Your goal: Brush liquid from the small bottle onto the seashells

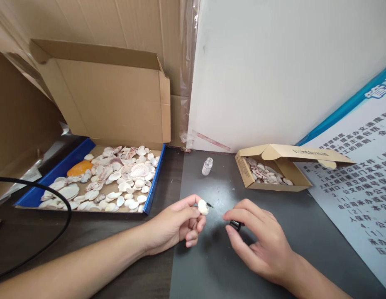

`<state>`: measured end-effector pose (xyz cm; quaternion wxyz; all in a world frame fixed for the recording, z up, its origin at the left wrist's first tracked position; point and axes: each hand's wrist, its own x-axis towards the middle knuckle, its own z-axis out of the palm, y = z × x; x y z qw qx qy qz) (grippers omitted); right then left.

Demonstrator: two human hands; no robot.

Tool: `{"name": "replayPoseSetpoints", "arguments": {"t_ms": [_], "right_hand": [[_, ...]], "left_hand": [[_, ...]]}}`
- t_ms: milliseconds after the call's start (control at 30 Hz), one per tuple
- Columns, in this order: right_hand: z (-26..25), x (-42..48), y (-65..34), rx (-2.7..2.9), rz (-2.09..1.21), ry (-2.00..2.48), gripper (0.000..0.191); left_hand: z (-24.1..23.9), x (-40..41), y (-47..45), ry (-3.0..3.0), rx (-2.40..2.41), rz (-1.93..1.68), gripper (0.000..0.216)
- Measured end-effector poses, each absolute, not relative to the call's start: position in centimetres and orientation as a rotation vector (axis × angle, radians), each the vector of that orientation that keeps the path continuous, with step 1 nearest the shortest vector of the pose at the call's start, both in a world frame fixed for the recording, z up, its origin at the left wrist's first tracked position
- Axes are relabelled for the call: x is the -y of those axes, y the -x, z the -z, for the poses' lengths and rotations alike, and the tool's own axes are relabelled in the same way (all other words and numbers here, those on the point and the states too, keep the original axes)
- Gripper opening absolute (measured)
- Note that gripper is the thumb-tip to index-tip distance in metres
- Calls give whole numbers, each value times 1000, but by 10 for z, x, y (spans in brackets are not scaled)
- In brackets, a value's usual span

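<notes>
Between the thumb and index finger of my left hand [180, 224] is a small ribbed white seashell [203, 207]. A thin dark tip [210, 205] shows just behind the shell's right edge; I cannot tell what it belongs to. My right hand [261, 236], to the right and apart from the shell, grips a black bottle cap [235, 225] with thumb and fingers. Beyond both hands, a small clear bottle [207, 166] with a white label and no cap stands upright on the dark grey mat [196, 265].
An open blue-sided cardboard box [155, 178] full of seashells lies at left, its lid raised. At the back right, a smaller cardboard box [280, 187] holds more shells under a half-open lid. A black cable [68, 216] loops in from the left. A printed poster [361, 187] leans at right.
</notes>
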<state>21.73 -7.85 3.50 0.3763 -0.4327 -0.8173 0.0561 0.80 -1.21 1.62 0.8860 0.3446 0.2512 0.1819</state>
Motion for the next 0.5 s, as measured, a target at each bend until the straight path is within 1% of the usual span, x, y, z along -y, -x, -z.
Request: {"name": "replayPoseSetpoints", "arguments": {"t_ms": [500], "right_hand": [[-36, 77, -217, 2129, -157, 1128, 12]], "left_hand": [[-15, 12, -8, -713, -532, -370, 23]]}}
